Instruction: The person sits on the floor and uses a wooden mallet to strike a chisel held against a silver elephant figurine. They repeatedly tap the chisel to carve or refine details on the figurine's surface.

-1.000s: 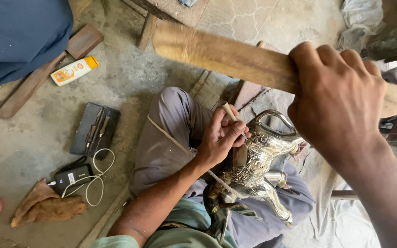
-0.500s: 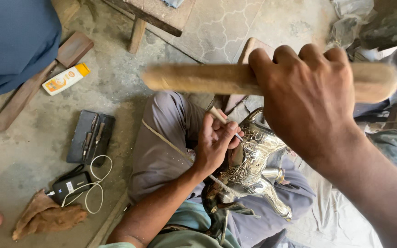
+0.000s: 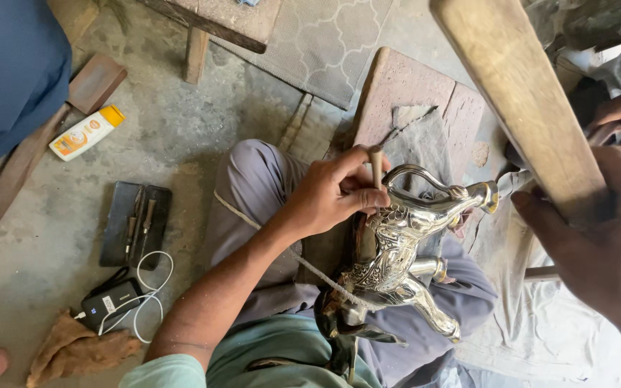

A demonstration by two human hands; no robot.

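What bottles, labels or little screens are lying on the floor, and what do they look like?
White plastic bottle with orange cap: lying on the concrete floor, upper left; orange-and-white label.
Small black device with a pale sticker: floor, lower left, white cable looped beside it.
No screens lit.

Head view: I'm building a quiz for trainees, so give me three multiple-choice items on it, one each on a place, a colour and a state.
1. Where does the silver metal figurine rest?
A. on the person's lap
B. on the wooden stool
C. on the concrete floor

2. What colour is the cap of the white bottle?
A. blue
B. orange-yellow
C. green

3. What is the left hand doing?
A. lying flat and open
B. gripping a thin punch tool
C. holding the wooden mallet

Key: 1 A, it lies across the grey-trousered legs; 2 B, the cap is orange-yellow; 3 B, the fingers close round the tool, while the right hand grips the mallet.
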